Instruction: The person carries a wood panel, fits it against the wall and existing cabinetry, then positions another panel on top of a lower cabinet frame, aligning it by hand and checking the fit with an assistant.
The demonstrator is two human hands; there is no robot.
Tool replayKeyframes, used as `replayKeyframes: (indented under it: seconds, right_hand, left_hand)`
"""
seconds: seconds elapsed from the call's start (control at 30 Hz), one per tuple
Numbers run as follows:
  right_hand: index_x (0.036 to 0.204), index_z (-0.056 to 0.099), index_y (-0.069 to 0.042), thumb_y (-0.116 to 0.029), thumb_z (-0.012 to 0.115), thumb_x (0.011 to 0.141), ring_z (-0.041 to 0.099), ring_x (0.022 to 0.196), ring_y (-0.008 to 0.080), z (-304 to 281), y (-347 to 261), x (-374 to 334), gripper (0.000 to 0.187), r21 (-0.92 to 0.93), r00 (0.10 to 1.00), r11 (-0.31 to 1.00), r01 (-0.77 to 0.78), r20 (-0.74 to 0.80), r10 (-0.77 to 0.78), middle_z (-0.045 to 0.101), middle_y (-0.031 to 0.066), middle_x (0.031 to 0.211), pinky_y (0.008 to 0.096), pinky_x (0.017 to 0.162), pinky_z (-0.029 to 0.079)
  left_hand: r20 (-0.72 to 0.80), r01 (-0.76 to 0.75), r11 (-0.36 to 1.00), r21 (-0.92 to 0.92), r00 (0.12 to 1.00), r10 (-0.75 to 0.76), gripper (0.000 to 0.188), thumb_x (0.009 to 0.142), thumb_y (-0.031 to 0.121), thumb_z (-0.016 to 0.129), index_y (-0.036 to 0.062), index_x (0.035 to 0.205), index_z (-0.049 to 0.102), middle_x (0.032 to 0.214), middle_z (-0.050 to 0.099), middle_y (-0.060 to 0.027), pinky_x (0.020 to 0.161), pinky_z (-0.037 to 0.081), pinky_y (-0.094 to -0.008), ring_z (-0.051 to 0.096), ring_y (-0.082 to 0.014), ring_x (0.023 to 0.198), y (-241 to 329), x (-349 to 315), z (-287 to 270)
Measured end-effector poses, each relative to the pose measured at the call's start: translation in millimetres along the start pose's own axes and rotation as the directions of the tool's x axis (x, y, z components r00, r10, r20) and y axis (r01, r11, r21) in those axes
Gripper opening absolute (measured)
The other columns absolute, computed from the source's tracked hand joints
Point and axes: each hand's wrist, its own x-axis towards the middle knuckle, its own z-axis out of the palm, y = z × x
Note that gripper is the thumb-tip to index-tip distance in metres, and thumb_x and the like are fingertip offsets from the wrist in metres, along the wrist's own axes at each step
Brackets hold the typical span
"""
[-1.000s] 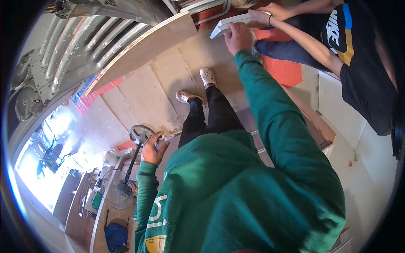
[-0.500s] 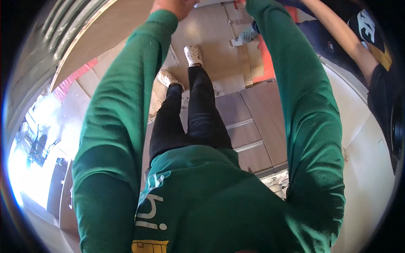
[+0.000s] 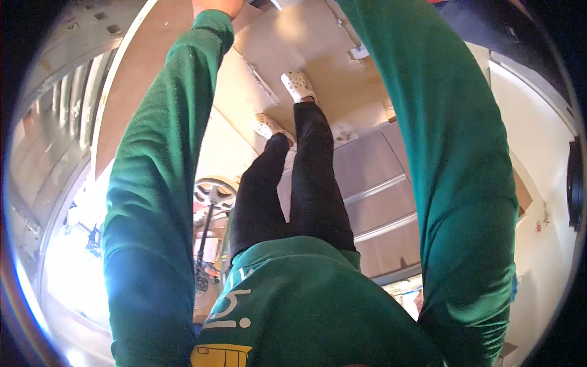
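Note:
Both my arms, in green sleeves, stretch forward to the top edge of the head view. Only the back part of my left hand (image 3: 219, 6) shows there. Its fingers are cut off by the edge, so I cannot make out what they hold, if anything. Close beside it stands a large, thin, light-brown board (image 3: 137, 79) with a pale curved-looking edge; whether the hand touches it is unclear. My right hand lies beyond the picture; only its sleeve (image 3: 440, 122) is in sight. A small pale object (image 3: 276, 3) pokes in at the top edge between my arms.
My feet, in white clogs (image 3: 298, 85), stand on cardboard sheets (image 3: 324, 49) over the floor. Brown drawer fronts (image 3: 379, 183) with light handle strips are right of my legs. A grey spoked wheel (image 3: 215, 192) on a pole stands left. Another person's dark clothing (image 3: 489, 37) fills the upper right.
My view has shifted, uncovering the spoked wheel on the left. My left hand sits further left and higher. The other person's forearm has mostly gone out of view.

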Motion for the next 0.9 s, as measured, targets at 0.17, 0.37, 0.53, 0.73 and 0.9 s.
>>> replayKeyframes:
  seconds: [0.17, 0.37, 0.53, 0.73, 0.9]
  right_hand:
    - [0.091, 0.077, -0.010, -0.023, 0.085, 0.067, 0.071, 0.098, 0.0369, 7.8, 0.2, 12.6, 0.029, 0.000, 1.000, 1.000, -0.006, 0.005, 0.006, 0.075, 0.0167, 0.095, 0.0477, 0.088, 0.055]
    - [0.094, 0.079, -0.010, -0.024, 0.085, 0.068, 0.072, 0.096, 0.0354, 1.6, 5.9, 25.5, 0.031, 0.058, 0.991, 0.998, -0.034, 0.133, 0.026, 0.075, 0.0170, 0.094, 0.0471, 0.086, 0.055]
    - [0.095, 0.079, -0.010, -0.025, 0.087, 0.067, 0.072, 0.096, 0.0352, 3.7, 2.7, 25.7, 0.033, -0.022, 0.997, 1.000, -0.018, 0.074, 0.020, 0.075, 0.0165, 0.094, 0.0458, 0.087, 0.055]
    - [0.092, 0.079, -0.010, -0.024, 0.088, 0.064, 0.071, 0.096, 0.0355, 9.9, 6.3, 25.2, 0.032, -0.041, 1.000, 0.999, -0.017, 0.013, 0.018, 0.075, 0.0160, 0.094, 0.0452, 0.087, 0.055]
    - [0.092, 0.079, -0.010, -0.023, 0.088, 0.064, 0.071, 0.095, 0.0356, 6.8, 7.5, 24.5, 0.032, -0.053, 0.999, 0.998, -0.020, 0.026, 0.021, 0.075, 0.0160, 0.094, 0.0454, 0.086, 0.055]
  left_hand:
    - [-0.201, -0.057, 0.993, 0.107, 0.977, 0.078, 0.025, 0.089, 0.023, 0.075, 0.0017, 0.102, 0.071, 0.086, 0.075, -0.0155, 0.076, 0.057, -0.0372, 0.074, -0.0278, 0.082, -4.8, 2.3, 2.1]
    - [-0.194, -0.024, 1.000, 0.007, 0.981, 0.025, 0.024, 0.089, 0.025, 0.076, 0.0027, 0.099, 0.071, 0.082, 0.074, -0.0149, 0.071, 0.055, -0.0371, 0.073, -0.0270, 0.076, 4.2, 4.2, -1.0]
    - [-0.253, -0.066, 0.997, 0.045, 0.965, 0.075, 0.025, 0.089, 0.026, 0.076, 0.0031, 0.097, 0.071, 0.079, 0.072, -0.0148, 0.069, 0.055, -0.0375, 0.072, -0.0284, 0.073, -0.5, 5.3, 2.1]
    - [-0.252, -0.013, 0.999, 0.037, 0.967, 0.022, 0.025, 0.090, 0.026, 0.074, 0.0028, 0.097, 0.071, 0.079, 0.072, -0.0159, 0.070, 0.055, -0.0382, 0.072, -0.0299, 0.073, 0.8, 7.1, 4.2]
    - [-0.258, -0.018, 1.000, 0.019, 0.966, 0.022, 0.026, 0.090, 0.025, 0.074, 0.0013, 0.099, 0.071, 0.081, 0.074, -0.0167, 0.072, 0.056, -0.0375, 0.073, -0.0287, 0.076, 0.7, 9.6, 7.0]
